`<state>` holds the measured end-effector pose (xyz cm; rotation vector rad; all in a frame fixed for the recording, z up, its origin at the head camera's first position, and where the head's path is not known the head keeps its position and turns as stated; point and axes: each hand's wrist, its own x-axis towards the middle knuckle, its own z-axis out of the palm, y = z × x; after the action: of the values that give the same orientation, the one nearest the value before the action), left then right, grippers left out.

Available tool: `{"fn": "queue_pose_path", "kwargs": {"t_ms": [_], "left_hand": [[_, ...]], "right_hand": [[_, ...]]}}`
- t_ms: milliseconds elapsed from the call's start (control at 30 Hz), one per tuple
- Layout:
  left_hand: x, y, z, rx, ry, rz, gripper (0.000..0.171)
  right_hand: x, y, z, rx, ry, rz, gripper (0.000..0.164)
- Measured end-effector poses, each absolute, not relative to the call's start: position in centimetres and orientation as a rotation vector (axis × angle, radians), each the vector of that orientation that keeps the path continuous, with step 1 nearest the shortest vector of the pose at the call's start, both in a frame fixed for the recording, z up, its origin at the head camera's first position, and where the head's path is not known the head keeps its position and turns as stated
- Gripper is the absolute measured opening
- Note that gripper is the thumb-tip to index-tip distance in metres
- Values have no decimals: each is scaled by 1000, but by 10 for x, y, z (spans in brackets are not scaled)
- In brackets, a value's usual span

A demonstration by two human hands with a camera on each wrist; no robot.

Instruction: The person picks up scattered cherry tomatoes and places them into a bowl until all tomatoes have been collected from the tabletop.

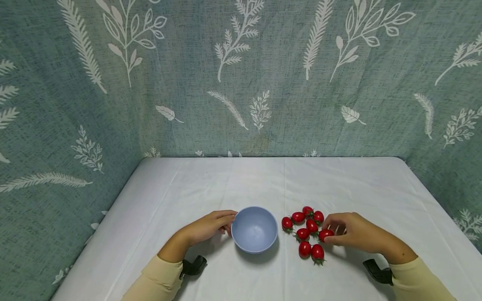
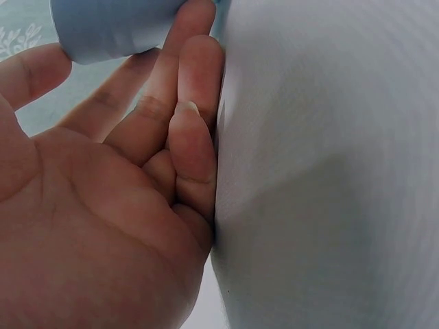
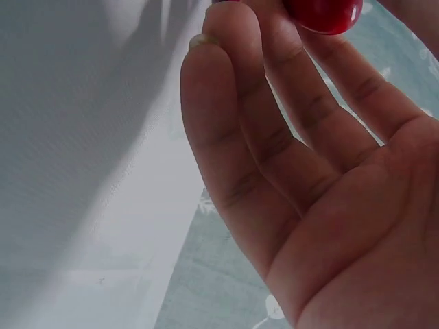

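A light blue bowl point(image 1: 255, 230) stands upright on the white table. My left hand point(image 1: 209, 228) holds it by the left side, thumb near the rim; in the left wrist view its fingers reach along the bowl's outer wall point(image 2: 113, 31), with the lower fingers bent close to the cloth. To the right, my right hand point(image 1: 354, 232) pinches a red cherry tomato point(image 1: 325, 235) between thumb and fingers. That tomato point(image 3: 328, 12) shows at the top of the right wrist view. Several other cherry tomatoes point(image 1: 304, 249) with green stems lie in a loose group between the bowl and this hand.
A white cloth point(image 1: 233, 179) covers the table, with a faint crease running down it. Green fabric point(image 1: 286, 117) with white leaf prints hangs behind and at both sides. Black wrist straps point(image 1: 194, 266) are on both forearms, over pale yellow sleeves.
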<state>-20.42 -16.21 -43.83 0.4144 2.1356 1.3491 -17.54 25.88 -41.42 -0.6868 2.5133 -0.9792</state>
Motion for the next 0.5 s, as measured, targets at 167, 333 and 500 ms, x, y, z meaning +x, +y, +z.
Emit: {"fn": "queue_pose_path", "kwargs": {"t_ms": [167, 333, 500], "left_hand": [[-205, -163, -441, 411, 2141, 1346, 51], [-205, -163, -442, 425, 2136, 1344, 50], [-205, -163, -441, 427, 2134, 1345, 51]], "right_hand": [[-174, 256, -412, -690, 2534, -974, 25], [-172, 254, -410, -697, 2546, -977, 25], [-169, 250, -407, -717, 2559, -969, 27]]}}
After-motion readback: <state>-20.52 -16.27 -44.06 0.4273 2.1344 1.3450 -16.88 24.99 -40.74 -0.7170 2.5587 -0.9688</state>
